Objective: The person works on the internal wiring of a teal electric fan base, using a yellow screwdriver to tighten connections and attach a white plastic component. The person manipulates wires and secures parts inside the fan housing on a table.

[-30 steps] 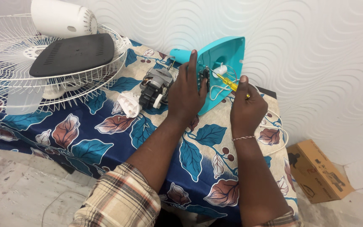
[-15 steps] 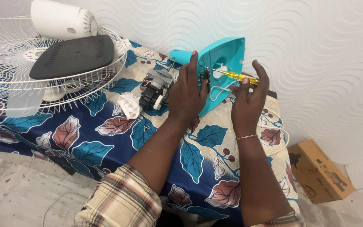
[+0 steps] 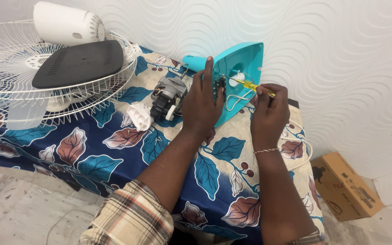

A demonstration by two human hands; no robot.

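**Inspector:** Report the hands.

**Operator:** My left hand (image 3: 201, 106) lies flat against the open side of the teal housing (image 3: 243, 72), fingers (image 3: 208, 72) spread and straight — gripping nothing, just bracing. I judge that is why the housing stands on edge on the counter (image 3: 114, 149): its wiring faces me. My right hand (image 3: 268, 113) has its fingers pinched shut on a yellow screwdriver (image 3: 250, 85), tip aimed into the housing near the white wires (image 3: 237, 97).

**Inspector:** Is the tip seated?

**Operator:** I cannot tell — my left hand hides the spot.

**Inspector:** Other items?

**Operator:** A motor (image 3: 169, 95) sits just left of the housing, a white part (image 3: 140, 116) beside it, both near enough to reach. The fan guard (image 3: 19, 90) lies well apart at the left, a black cover (image 3: 80, 63) and white shell (image 3: 66, 23) resting on it. A box (image 3: 345, 186) sits on the floor, right.
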